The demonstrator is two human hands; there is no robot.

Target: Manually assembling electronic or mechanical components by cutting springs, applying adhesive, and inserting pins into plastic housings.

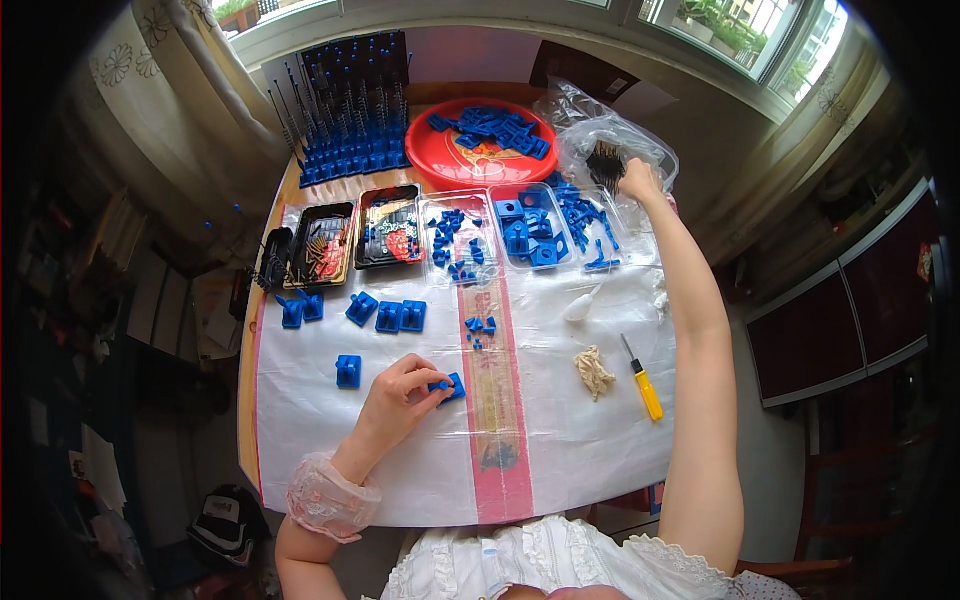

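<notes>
while left hand [402, 393] pinches blue part [449, 386], right hand [638, 180] reaching into clear bag [600, 135]

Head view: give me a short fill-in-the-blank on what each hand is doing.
1. The left hand holds a small plastic part coloured ____.
2. The right hand reaches into a clear plastic ____.
3. The screwdriver on the table has a handle coloured ____.

Missing words: blue; bag; yellow
</notes>
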